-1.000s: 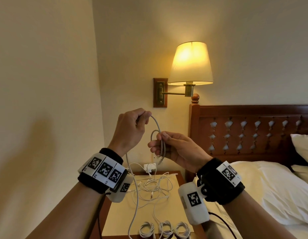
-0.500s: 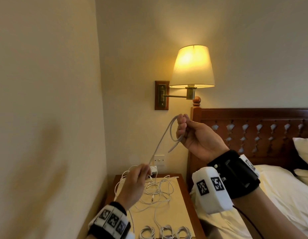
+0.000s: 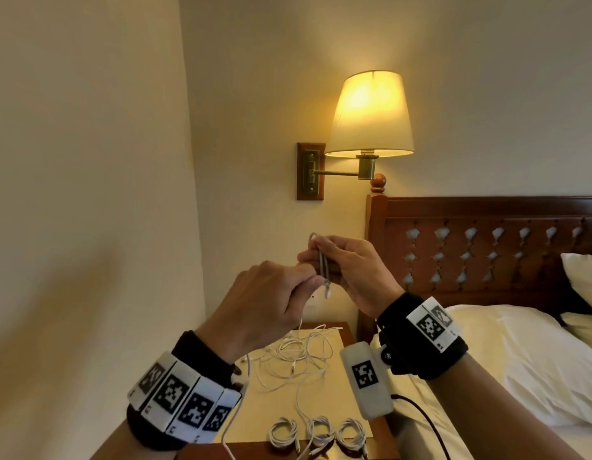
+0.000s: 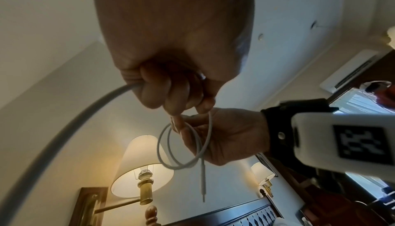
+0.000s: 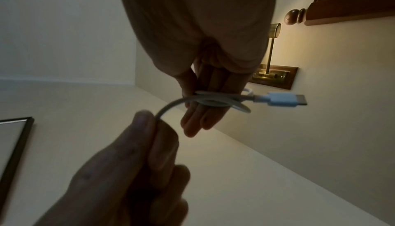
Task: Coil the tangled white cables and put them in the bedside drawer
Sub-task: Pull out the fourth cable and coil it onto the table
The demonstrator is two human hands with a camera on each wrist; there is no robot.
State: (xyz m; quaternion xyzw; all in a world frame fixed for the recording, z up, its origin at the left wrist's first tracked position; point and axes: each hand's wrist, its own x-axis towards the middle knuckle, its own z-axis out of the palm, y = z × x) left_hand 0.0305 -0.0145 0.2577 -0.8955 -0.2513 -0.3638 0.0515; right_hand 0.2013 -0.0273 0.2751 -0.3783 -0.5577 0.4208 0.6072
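A white cable [image 3: 322, 264] is wound in loops round the fingers of my right hand [image 3: 341, 260], which holds it at chest height above the nightstand. Its connector [image 3: 327, 293] hangs below the loops. My left hand [image 3: 301, 281] is right against the right one and pinches the same cable, whose free length drops to a tangle of white cables [image 3: 298, 356] on the nightstand top. The right wrist view shows the loops [image 5: 213, 101] across my fingers and a plug [image 5: 284, 101] sticking out. In the left wrist view the cable [image 4: 64, 145] runs out of my fist. No drawer shows.
Three coiled white cables [image 3: 318, 433] lie in a row at the nightstand's [image 3: 341, 406] front edge. A lit wall lamp [image 3: 371, 114] hangs above. The wooden headboard [image 3: 487, 220] and bed with pillows [image 3: 520, 360] stand to the right, a wall close on the left.
My left hand has come up from the nightstand to the right hand, bringing cable with it. The right hand has dropped a little and holds more loops.
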